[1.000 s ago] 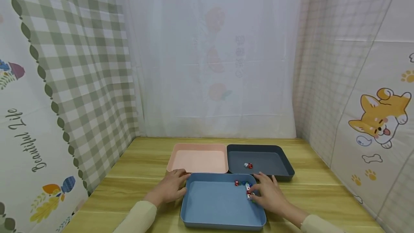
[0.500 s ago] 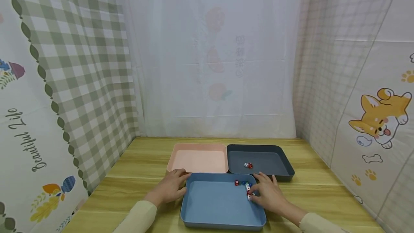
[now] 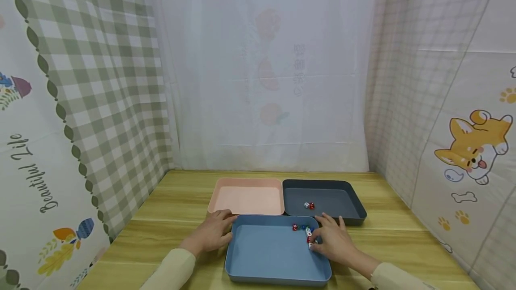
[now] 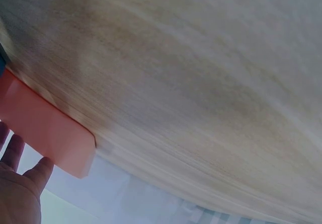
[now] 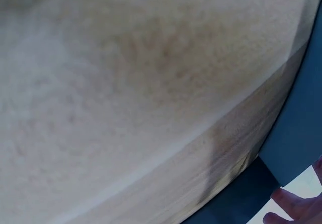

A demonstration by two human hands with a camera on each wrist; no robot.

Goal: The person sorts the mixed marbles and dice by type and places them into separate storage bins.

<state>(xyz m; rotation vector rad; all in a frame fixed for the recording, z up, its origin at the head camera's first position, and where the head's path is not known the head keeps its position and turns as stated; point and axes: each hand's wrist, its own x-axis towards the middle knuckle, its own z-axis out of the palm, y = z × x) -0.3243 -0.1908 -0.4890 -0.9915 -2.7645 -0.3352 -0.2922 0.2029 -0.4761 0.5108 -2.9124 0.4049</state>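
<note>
Several small red, white, blue and green dice (image 3: pixel 309 232) lie along the far right part of the blue tray (image 3: pixel 266 254), some in a row down its right side. My right hand (image 3: pixel 334 240) reaches over that tray's right rim. Its thumb and index finger pinch at a die at the near end of the row, and the fingertips partly cover it. My left hand (image 3: pixel 211 232) rests at the tray's far left corner with relaxed fingers, holding nothing. In the left wrist view, the left hand (image 4: pixel 20 183) shows beside the pink tray (image 4: pixel 50 128).
Behind the blue tray, a pink tray (image 3: pixel 247 197) stands on the left. A dark tray (image 3: pixel 326 191) adjoins it on the right, with a white die (image 3: pixel 307 205) and a red die (image 3: pixel 312 206) inside. The wooden table (image 3: pixel 181 196) is bounded by cloth curtains (image 3: pixel 266 79).
My right hand shifts very slightly at the near end of the dice row. My left hand and the trays stay where they were.
</note>
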